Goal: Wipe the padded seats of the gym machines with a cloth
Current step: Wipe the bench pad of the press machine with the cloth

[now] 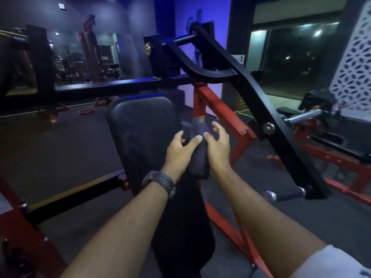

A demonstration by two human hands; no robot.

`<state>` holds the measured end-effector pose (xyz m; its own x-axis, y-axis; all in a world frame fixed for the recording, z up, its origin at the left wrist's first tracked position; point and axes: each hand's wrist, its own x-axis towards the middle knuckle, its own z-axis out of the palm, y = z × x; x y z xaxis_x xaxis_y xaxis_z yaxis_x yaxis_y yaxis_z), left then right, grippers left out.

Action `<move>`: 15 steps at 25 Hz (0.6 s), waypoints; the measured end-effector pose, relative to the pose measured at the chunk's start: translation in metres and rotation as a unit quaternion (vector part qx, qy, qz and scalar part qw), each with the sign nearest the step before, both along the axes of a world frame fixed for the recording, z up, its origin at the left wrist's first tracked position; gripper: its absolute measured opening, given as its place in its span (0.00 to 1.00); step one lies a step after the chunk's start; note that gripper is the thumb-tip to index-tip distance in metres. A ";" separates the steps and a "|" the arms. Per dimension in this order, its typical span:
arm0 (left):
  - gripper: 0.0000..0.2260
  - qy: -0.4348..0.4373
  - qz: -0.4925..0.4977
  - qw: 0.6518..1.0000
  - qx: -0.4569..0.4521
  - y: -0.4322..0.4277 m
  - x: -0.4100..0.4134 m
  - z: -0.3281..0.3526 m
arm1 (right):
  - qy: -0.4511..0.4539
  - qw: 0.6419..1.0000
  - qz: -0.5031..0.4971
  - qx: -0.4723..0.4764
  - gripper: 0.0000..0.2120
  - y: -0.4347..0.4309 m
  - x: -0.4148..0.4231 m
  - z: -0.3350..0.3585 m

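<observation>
A long black padded bench (pixel 138 129) of a red and black gym machine runs away from me in the middle of the view. A dark bunched cloth (pixel 197 157) sits over the pad's right edge, held between both hands. My left hand (pixel 179 150), with a dark watch on its wrist, pinches the cloth between thumb and fingers. My right hand (pixel 217 146) touches the cloth's right side with its thumb and palm, and its fingers are spread and loosely bent above it.
A black lever arm (pixel 259 101) slants down on the right, ending in a roller handle (pixel 285 194). Red frame tubes (pixel 218 109) flank the bench. Another machine (pixel 329 141) stands at right, mirrors and more equipment (pixel 88 57) at back left. Dark rubber floor (pixel 50 149) lies all around.
</observation>
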<state>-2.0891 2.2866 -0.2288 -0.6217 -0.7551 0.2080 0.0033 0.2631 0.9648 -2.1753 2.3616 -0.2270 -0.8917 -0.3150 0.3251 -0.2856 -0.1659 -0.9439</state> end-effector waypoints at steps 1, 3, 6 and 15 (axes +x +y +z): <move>0.36 -0.002 -0.009 1.000 -0.002 0.008 -0.004 0.001 | 0.004 1.000 -0.020 0.007 0.25 0.016 -0.002 -0.002; 0.36 -0.023 -0.040 0.999 -0.012 0.026 -0.011 0.002 | -0.024 0.999 -0.040 0.016 0.37 0.044 -0.009 -0.008; 0.33 -0.018 -0.075 0.997 -0.019 0.056 -0.013 0.005 | -0.100 0.994 -0.032 -0.012 0.51 0.079 -0.008 -0.013; 0.28 0.026 -0.151 0.988 0.004 0.163 0.010 -0.005 | 0.010 0.997 -0.073 -0.025 0.18 0.199 0.032 -0.010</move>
<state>-2.0796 2.4495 -0.2335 -0.8076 -0.5379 0.2416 0.1312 0.2355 0.9630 -2.1434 2.5610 -0.2375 -0.9195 -0.1657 0.3564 -0.3297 -0.1688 -0.9289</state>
